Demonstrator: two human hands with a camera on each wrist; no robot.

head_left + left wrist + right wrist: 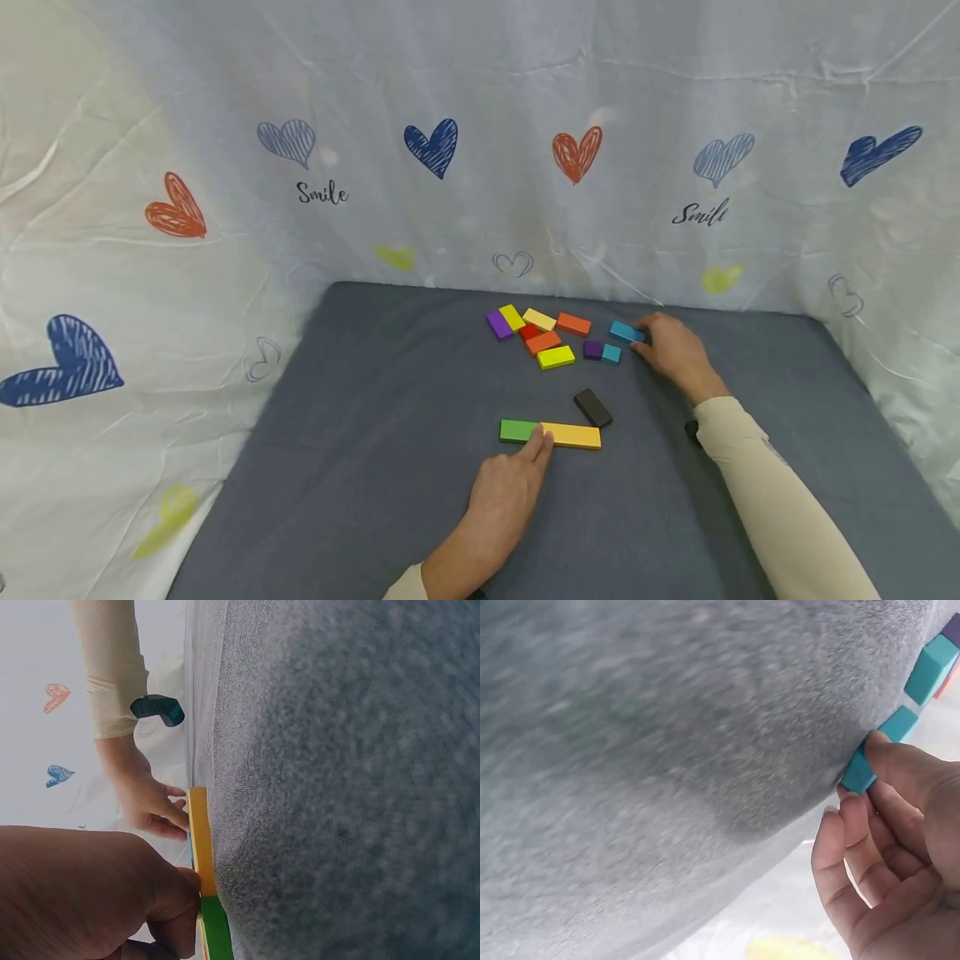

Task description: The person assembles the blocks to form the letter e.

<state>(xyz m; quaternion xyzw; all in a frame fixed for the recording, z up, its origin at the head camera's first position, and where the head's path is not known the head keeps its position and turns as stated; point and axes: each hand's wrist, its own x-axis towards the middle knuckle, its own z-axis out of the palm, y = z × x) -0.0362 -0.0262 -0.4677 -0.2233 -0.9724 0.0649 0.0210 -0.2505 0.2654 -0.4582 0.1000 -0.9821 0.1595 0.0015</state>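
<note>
My left hand rests two extended fingers on a yellow-orange block, right where it meets a green block. These two lie end to end in a row. At the far right of the pile, my right hand pinches one end of a blue block. The right wrist view has the thumb across this blue block, with the fingertips at its near end. Just behind the row lies a black block, slanted, one corner close to the yellow-orange block.
Near the blue block sit a small dark purple block and a small teal block. Leftward is a loose cluster: purple, pale yellow, orange and several others. A white curtain stands behind the grey table.
</note>
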